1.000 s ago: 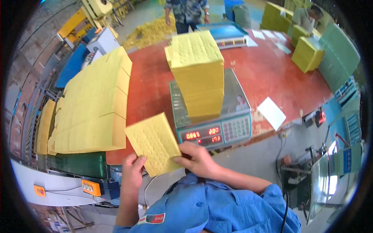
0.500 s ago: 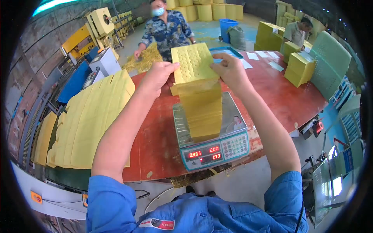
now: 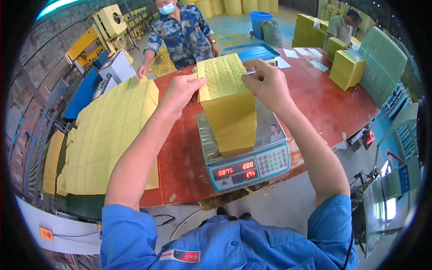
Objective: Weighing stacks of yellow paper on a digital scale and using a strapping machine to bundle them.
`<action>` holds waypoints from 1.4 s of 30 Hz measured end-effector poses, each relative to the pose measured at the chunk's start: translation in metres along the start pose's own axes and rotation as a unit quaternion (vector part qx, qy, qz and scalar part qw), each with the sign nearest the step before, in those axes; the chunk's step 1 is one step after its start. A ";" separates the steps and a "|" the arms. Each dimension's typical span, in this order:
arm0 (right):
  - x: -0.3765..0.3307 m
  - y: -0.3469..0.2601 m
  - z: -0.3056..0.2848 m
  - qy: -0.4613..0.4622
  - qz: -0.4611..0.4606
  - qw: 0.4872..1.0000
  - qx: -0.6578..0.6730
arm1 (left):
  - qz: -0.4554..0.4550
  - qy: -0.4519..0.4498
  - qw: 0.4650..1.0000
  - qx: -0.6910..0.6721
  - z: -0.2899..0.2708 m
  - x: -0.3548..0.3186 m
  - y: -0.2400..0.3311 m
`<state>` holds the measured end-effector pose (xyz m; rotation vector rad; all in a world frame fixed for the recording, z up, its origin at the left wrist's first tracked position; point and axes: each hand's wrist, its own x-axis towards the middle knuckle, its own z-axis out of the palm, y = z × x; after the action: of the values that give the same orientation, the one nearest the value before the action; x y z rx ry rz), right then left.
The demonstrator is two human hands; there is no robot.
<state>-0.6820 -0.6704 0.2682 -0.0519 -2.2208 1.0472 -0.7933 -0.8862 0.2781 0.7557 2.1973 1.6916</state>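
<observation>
A tall stack of yellow paper (image 3: 230, 123) stands on the pan of a digital scale (image 3: 249, 173) with a lit red display. Its top sheet (image 3: 220, 76) is marked with rows of small punched curved shapes. My left hand (image 3: 181, 93) pinches the left edge at the top of the stack between thumb and fingers. At the opposite edge, my right hand (image 3: 269, 84) pinches the paper in the same way. How many sheets are between my fingers cannot be made out.
Long rows of yellow paper (image 3: 110, 139) lie to the left, touched by a co-worker's hand (image 3: 142, 72). A blue tray (image 3: 252, 51) sits behind the stack. Further right on the red table (image 3: 310, 99) are white sheets (image 3: 302, 51) and a yellow paper block (image 3: 347, 69).
The punched top paper has come down flush onto the stack, still between both my hands. The scale's display reads differently. The co-worker across has reached over to the yellow rows on the left.
</observation>
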 end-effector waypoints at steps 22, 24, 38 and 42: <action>-0.177 0.030 -0.023 0.138 0.170 0.910 0.351 | 0.052 0.279 0.952 -0.118 0.010 -0.220 -0.069; -0.200 0.036 -0.016 0.117 0.225 0.901 0.350 | 0.014 0.310 0.941 -0.136 -0.001 -0.244 -0.085; -0.241 0.029 -0.023 0.082 0.256 0.875 0.402 | 0.027 0.305 0.937 -0.171 0.030 -0.262 -0.094; -0.253 0.036 -0.033 0.090 0.251 0.875 0.403 | 0.006 0.287 0.943 -0.169 0.034 -0.261 -0.094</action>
<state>-0.4754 -0.7006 0.1178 -0.3535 -1.4717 2.0877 -0.5821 -1.0191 0.1522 0.1950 2.1192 2.4492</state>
